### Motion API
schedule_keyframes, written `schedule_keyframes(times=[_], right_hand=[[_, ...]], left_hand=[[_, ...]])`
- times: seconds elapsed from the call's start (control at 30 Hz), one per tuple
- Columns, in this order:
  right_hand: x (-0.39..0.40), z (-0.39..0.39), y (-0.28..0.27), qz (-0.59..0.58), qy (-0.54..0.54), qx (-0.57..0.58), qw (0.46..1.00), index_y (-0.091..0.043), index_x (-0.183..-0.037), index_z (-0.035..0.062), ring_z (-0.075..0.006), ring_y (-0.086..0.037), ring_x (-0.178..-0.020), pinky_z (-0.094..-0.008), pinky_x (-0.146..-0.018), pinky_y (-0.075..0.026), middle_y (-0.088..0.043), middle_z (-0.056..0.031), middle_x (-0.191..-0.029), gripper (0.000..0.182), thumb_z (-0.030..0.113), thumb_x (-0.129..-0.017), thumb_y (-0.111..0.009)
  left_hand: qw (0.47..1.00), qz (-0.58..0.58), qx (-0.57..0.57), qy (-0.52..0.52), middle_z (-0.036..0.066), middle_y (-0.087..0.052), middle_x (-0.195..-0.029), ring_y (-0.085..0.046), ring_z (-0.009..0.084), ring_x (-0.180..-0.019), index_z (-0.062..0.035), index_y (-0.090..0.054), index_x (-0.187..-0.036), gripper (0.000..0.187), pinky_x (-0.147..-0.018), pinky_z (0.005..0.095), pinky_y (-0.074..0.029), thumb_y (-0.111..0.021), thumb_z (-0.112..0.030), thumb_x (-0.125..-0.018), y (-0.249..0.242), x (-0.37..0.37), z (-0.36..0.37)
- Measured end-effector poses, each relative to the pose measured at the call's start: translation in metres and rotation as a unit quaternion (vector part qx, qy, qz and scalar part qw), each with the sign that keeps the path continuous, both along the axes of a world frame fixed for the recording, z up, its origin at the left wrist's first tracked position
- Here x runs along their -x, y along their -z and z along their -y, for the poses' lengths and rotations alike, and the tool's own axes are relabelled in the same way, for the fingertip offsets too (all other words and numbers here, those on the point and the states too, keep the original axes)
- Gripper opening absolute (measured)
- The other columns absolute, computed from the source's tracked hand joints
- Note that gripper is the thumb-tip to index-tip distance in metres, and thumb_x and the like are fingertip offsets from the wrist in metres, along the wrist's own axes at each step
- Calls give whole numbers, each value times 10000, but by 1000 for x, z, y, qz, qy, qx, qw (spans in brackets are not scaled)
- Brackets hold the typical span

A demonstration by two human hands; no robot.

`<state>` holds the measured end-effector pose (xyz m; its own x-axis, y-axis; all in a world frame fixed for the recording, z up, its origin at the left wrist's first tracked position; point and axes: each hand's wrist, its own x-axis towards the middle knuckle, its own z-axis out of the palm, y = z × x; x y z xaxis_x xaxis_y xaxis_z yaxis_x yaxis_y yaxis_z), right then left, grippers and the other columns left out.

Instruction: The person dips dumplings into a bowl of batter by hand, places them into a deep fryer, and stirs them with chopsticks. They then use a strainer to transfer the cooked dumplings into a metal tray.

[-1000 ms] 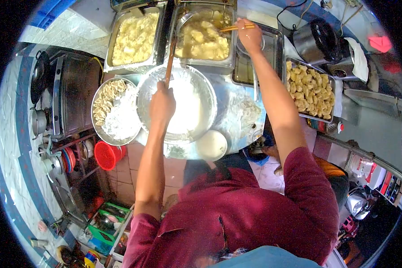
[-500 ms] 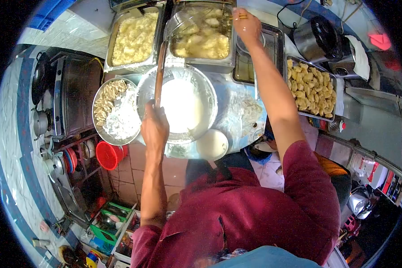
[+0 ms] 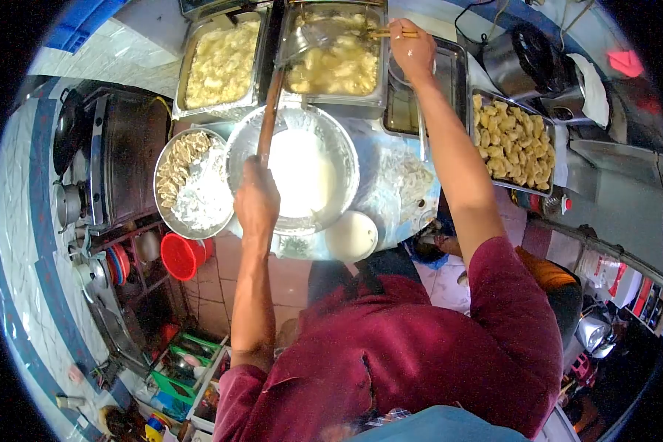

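My left hand (image 3: 257,199) is wrapped round the wooden handle (image 3: 270,110) of a skimmer. Its wire head (image 3: 309,41) dips into the right fryer (image 3: 379,99), where battered pieces (image 3: 339,70) sit in oil. Past the fryer's right edge, my right hand (image 3: 411,53) grips a pair of chopsticks (image 3: 384,33), their tips pointing left over the oil. Below the skimmer handle stands a large metal bowl (image 3: 350,158) of white batter (image 3: 302,173). A smaller round container (image 3: 351,237) of pale liquid is at the table's near edge.
The left fryer (image 3: 225,62) holds more battered pieces. A metal bowl (image 3: 199,184) with raw pieces and white flour sits left of the batter. At right lie a dark tray (image 3: 449,81) and a tray of fried pieces (image 3: 514,144). A red bucket (image 3: 186,255) is below left.
The skimmer has shifted slightly to the right in the fryer. My right hand has come down a little, and the chopsticks now reach left over the oil.
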<state>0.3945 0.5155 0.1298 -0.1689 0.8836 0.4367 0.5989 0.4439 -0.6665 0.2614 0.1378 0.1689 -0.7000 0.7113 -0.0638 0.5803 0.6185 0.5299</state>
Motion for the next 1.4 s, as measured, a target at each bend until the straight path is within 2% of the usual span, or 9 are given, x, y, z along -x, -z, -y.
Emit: schedule_keyframes(times=[0.23, 0.33, 0.47, 0.63, 0.77, 0.87, 1.1, 1.23, 1.4], right_hand=[[-22, 5, -13, -79, -24, -37, 996, -745, -933, 90, -251, -673, -729, -349, -741, -515, -727, -99, -805, 332, 390, -955, -603], [-33, 19, -29, -109, -61, 37, 991, -738, -910, 125, -379, -668, -749, -434, -693, -526, -696, -158, -773, 325, 415, -941, -595], [-48, 49, -66, -40, -96, 76, 992, -739, -887, 87, -282, -649, -706, -385, -671, -508, -686, -112, -740, 346, 394, -952, -593], [-48, 73, -77, 51, -91, 132, 986, -741, -901, 58, -146, -619, -646, -316, -642, -491, -686, -56, -708, 340, 360, -962, -597], [-32, 58, -7, 91, -47, 130, 986, -751, -951, 49, -163, -663, -636, -321, -652, -518, -738, -87, -798, 319, 325, -946, -592], [-25, 55, 49, -32, -33, 227, 973, -728, -867, 67, -445, -654, -769, -484, -714, -517, -686, -215, -775, 456, 486, -933, -563], [-27, 76, 55, -249, -31, 244, 937, -711, -899, -14, -146, -652, -651, -312, -628, -506, -728, -61, -800, 332, 268, -988, -561], [-24, 65, 61, -331, -22, 268, 905, -711, -913, -2, -147, -623, -619, -293, -606, -488, -708, -53, -781, 333, 276, -997, -550], [-23, 51, 53, -349, -33, 238, 906, -715, -889, 12, -120, -596, -600, -270, -585, -466, -666, -41, -704, 335, 284, -1003, -555]], left_hand=[[1000, -17, -22, -10, 242, -710, -869, -716, 390, -763, -63, -516, -1253, 297, -623, 455, -535, -580, -112, -968, -1, 12, -4], [999, 5, -27, -20, 238, -707, -874, -713, 373, -773, -63, -518, -1262, 313, -652, 441, -535, -592, -120, -964, -1, 14, -4], [992, 92, -78, -34, 229, -692, -874, -691, 298, -775, -35, -524, -1257, 326, -677, 408, -523, -609, -142, -961, 4, 13, 6], [986, 154, -66, -27, 314, -659, -930, -674, 428, -867, 11, -508, -1216, 321, -746, 479, -499, -591, -109, -930, 5, 0, 15], [991, 133, -19, -20, 315, -671, -917, -664, 471, -866, 5, -515, -1193, 297, -734, 519, -490, -568, -151, -946, 19, -5, 3], [990, 138, -9, -7, 300, -682, -876, -660, 490, -823, 12, -528, -1151, 289, -719, 539, -493, -565, -189, -947, 48, -1, -8], [957, 283, -33, -61, 276, -667, -860, -677, 398, -819, 29, -533, -1193, 325, -731, 457, -498, -556, -182, -947, 26, -4, -15], [983, 174, -32, -48, 299, -668, -938, -668, 447, -876, 28, -500, -1240, 348, -783, 474, -488, -555, -169, -959, 3, -9, -1], [985, 145, -75, -60, 213, -670, -923, -631, 242, -782, 36, -511, -1264, 354, -718, 411, -496, -566, -162, -976, -2, -12, 14]])
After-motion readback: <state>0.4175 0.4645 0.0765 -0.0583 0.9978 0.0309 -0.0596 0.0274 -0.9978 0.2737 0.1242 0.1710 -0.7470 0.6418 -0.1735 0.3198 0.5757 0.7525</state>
